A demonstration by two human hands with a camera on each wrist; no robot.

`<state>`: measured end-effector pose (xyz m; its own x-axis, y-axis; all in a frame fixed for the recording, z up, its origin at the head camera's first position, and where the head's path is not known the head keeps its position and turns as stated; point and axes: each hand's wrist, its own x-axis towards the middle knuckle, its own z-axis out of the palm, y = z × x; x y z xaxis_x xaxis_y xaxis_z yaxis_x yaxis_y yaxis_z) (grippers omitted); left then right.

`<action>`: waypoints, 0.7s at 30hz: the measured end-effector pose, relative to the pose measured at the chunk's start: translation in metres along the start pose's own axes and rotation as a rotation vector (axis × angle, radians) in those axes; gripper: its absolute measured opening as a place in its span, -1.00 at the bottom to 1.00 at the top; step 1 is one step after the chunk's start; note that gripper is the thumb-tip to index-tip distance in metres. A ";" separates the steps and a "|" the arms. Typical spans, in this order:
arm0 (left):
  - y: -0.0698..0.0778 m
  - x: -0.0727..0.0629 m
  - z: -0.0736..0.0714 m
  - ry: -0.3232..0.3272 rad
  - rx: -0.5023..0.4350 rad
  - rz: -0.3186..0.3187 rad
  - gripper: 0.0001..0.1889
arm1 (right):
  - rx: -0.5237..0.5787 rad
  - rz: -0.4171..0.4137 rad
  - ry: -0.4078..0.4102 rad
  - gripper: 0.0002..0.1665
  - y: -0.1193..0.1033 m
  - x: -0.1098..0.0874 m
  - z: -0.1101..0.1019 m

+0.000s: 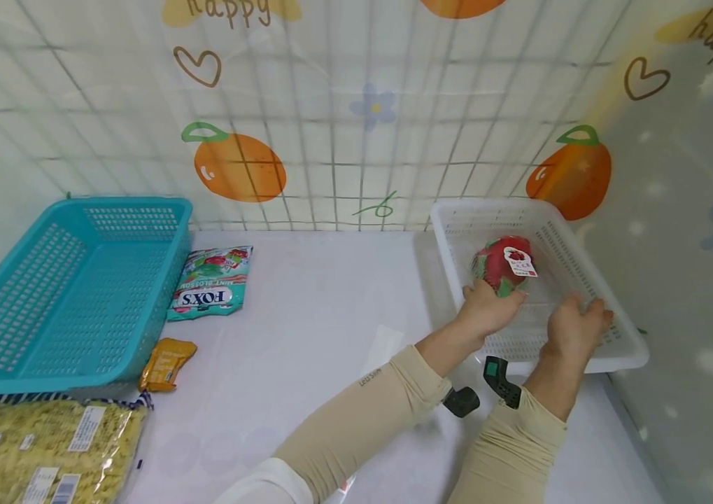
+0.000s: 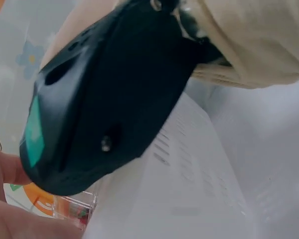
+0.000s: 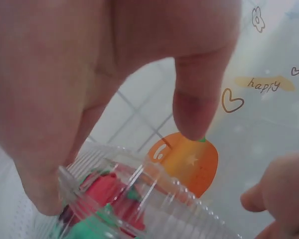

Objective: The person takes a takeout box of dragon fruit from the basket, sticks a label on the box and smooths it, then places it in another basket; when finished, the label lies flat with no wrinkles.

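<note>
White surface [image 1: 331, 308], backed by a wall at the far edge and another along the right edge. Blue basket [image 1: 73, 294] sits at the far left corner. Foxs candy bag [image 1: 211, 283] lies just right of it near the far edge. Orange packet [image 1: 166, 364] lies at the basket's near right corner. Noodle pack [image 1: 41, 448] occupies the near left corner. White basket [image 1: 627, 350] sits at the far right corner.

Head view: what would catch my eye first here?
Both hands, the left hand and the right hand, reach into the white basket at the right, around a clear box of red fruit. At the far left sits an empty turquoise basket, with a FOX'S candy bag beside it.
</note>
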<state>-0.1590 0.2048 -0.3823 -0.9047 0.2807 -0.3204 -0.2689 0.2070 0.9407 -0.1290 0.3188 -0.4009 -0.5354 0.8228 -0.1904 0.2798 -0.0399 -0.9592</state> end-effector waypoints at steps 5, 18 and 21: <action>0.000 0.002 0.000 -0.003 -0.037 0.035 -0.36 | 0.070 0.030 0.006 -0.27 -0.003 -0.002 0.004; 0.001 0.000 0.003 0.055 -0.082 -0.043 -0.22 | 0.176 0.064 0.011 -0.18 -0.005 -0.003 0.005; 0.001 -0.001 0.003 0.056 -0.096 -0.030 -0.22 | 0.182 0.062 0.025 -0.20 -0.006 -0.003 0.006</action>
<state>-0.1574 0.2079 -0.3815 -0.9122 0.2228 -0.3440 -0.3236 0.1233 0.9381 -0.1344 0.3132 -0.3961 -0.5009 0.8296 -0.2467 0.1617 -0.1904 -0.9683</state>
